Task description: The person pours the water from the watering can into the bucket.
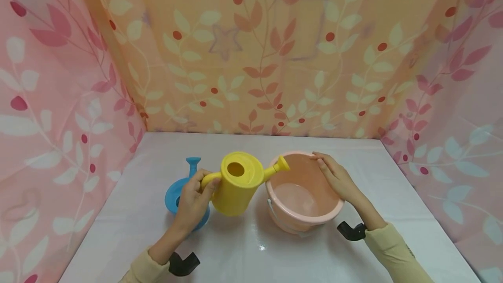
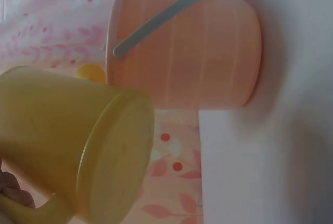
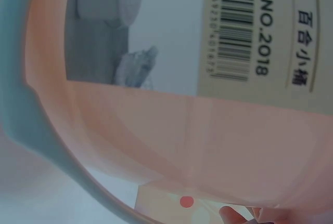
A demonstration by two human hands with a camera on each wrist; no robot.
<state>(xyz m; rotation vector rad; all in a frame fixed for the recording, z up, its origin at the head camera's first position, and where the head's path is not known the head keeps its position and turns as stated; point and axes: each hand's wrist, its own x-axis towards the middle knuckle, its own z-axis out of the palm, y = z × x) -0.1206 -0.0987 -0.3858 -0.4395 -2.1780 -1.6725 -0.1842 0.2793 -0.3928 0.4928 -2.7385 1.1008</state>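
Lift done: my left hand (image 1: 192, 200) grips yellow can (image 1: 237, 193), spout (image 1: 278, 166) by bucket (image 1: 304, 178), right hand (image 1: 335, 178) resting on its rim; blue can (image 1: 173, 192) near left, unlifted.

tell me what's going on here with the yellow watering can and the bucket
A person's left hand holds the yellow watering can by its handle, off the white table, with its spout pointing toward the peach bucket. The right hand touches the bucket's rim on the far right side. The bucket stands upright on the table. A blue watering can is on the left, partly hidden behind the left hand.
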